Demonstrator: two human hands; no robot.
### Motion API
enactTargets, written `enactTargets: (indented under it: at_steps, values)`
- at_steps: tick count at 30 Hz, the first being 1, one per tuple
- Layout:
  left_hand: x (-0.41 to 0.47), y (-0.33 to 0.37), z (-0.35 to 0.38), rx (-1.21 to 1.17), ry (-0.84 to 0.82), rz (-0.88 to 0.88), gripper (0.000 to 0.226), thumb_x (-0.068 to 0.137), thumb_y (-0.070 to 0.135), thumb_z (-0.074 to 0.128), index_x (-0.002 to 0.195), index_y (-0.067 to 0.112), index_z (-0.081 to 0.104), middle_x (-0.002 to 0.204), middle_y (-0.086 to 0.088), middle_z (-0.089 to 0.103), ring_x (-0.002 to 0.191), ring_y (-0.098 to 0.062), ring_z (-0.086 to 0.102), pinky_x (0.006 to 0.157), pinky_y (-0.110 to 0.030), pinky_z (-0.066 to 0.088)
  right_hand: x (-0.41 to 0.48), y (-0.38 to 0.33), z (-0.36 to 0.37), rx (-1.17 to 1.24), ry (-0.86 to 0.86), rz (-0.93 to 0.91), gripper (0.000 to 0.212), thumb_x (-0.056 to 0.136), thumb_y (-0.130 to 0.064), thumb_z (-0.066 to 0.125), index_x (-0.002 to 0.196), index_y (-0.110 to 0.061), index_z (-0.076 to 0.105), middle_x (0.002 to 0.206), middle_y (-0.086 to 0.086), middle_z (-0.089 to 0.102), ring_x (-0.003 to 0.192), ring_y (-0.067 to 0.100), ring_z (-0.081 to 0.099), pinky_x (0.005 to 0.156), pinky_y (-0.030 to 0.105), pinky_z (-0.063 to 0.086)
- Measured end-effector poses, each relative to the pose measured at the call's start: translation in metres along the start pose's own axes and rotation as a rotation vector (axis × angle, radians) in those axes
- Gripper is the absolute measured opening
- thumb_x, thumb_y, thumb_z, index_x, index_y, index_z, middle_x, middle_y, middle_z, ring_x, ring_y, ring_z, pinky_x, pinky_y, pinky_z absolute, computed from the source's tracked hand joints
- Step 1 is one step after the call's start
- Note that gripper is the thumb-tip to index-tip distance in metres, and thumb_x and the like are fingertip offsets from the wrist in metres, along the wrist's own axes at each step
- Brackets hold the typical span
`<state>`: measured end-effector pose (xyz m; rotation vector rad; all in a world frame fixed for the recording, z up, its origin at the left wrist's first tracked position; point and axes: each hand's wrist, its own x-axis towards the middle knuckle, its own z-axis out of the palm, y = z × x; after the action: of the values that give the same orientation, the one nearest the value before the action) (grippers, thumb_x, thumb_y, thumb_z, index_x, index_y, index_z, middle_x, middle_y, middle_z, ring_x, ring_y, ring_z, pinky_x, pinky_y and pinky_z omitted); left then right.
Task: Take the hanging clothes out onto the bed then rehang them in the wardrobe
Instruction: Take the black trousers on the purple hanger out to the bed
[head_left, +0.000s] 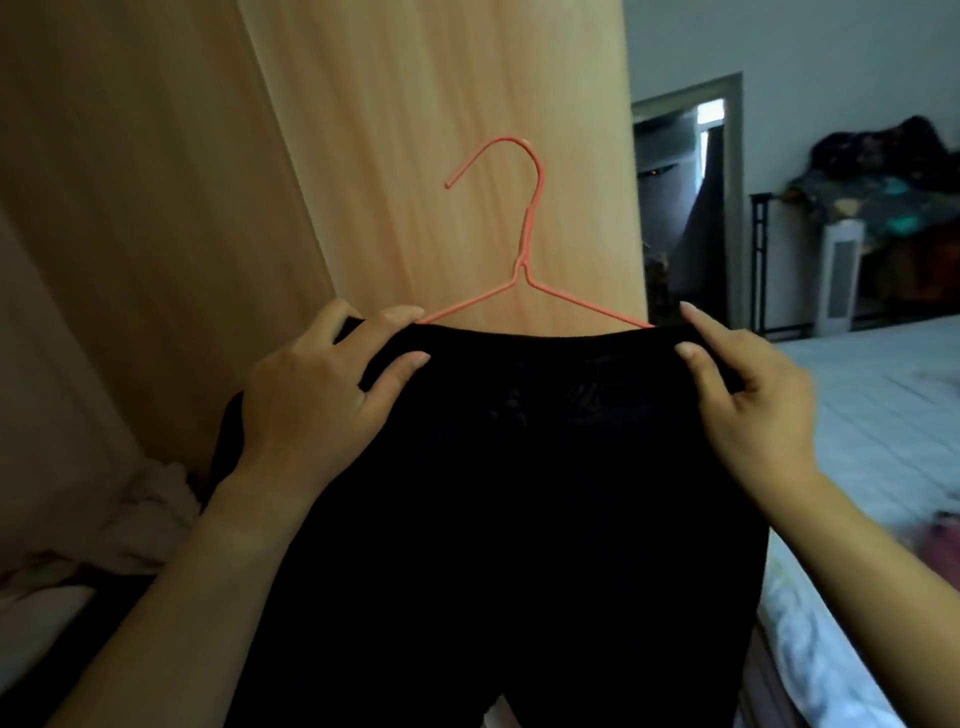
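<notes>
So right now I've got a black garment (519, 493) draped over a pink wire hanger (522, 260), held up in front of the light wooden wardrobe door (415, 104). My left hand (311, 410) is pinching the fabric at the hanger's left shoulder, thumb in front and fingers wrapped over the top edge, and my right hand (753, 405) is doing the same at the right shoulder with a thumb-and-fingertip pinch. Looks to me like I'm still seating the thing on the hanger before it goes back on the rail. My take on doing this bit well: tug both sides evenly so the top edge sits level across the wire arms, keep the hook upright and centred, and don't let go of either side until the cloth is hanging balanced, because dark slippery stuff on thin wire probably slides off the low end. Then swap one hand to the hook before reaching in. As for storage, I can't actually see the wardrobe's inside or the rail from here, only some pale crumpled cloth (150, 499) low on the left. The bed (883, 415) is off to the right, with something pinkish at its edge, too blurred to name.
</notes>
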<state>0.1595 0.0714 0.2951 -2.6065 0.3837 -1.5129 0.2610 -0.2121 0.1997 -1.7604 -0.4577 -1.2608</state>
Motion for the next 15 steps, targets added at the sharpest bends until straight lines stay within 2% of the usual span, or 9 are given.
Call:
enactTargets:
  at_steps: [2,7,9,13,15]
  values:
    - [-0.004,0.037,0.017,-0.066,-0.021,0.030,0.034,0.093,0.047,0.048,0.119,0.029,0.061,0.085,-0.002,0.054,0.058,-0.026,0.053,0.044,-0.026,0.035,-0.019,0.026,-0.036,-0.040,-0.011,0.041,0.037,0.091,-0.033,0.049,0.125,-0.022,0.058,0.078,0.004,0.062,0.074,0.009,0.054,0.066,0.016,0.035]
    - [-0.008,0.149,0.051,-0.210,-0.029,0.047,0.032,0.092,0.045,0.052,0.118,0.028,0.062,0.086,-0.006,0.055,0.065,-0.029,0.055,0.048,-0.030,0.037,-0.047,0.078,-0.146,-0.174,0.037,0.132,0.034,0.091,-0.023,0.055,0.123,-0.015,0.059,0.082,0.016,0.066,0.076,0.012,0.054,0.075,0.002,0.032]
    - [-0.007,0.204,0.065,-0.281,-0.029,0.050,0.032,0.092,0.044,0.054,0.118,0.029,0.063,0.086,-0.005,0.055,0.067,-0.029,0.056,0.049,-0.031,0.039,-0.054,0.101,-0.199,-0.233,0.042,0.176,0.033,0.091,-0.023,0.056,0.123,-0.015,0.059,0.084,0.018,0.067,0.077,0.012,0.055,0.076,0.002,0.032]
    - [-0.013,0.315,0.098,-0.457,-0.074,0.035,0.030,0.090,0.045,0.056,0.115,0.031,0.065,0.086,-0.002,0.058,0.072,-0.025,0.058,0.052,-0.031,0.042,-0.075,0.148,-0.304,-0.366,0.064,0.256,0.032,0.091,-0.030,0.055,0.122,-0.022,0.058,0.085,0.019,0.066,0.075,-0.001,0.055,0.077,0.008,0.036]
    - [-0.020,0.370,0.114,-0.572,-0.121,0.030,0.032,0.089,0.047,0.055,0.114,0.031,0.065,0.086,-0.001,0.058,0.072,-0.025,0.059,0.053,-0.034,0.045,-0.090,0.167,-0.354,-0.444,0.087,0.300,0.033,0.090,-0.029,0.056,0.121,-0.018,0.061,0.089,0.016,0.067,0.080,0.006,0.057,0.080,0.006,0.035]
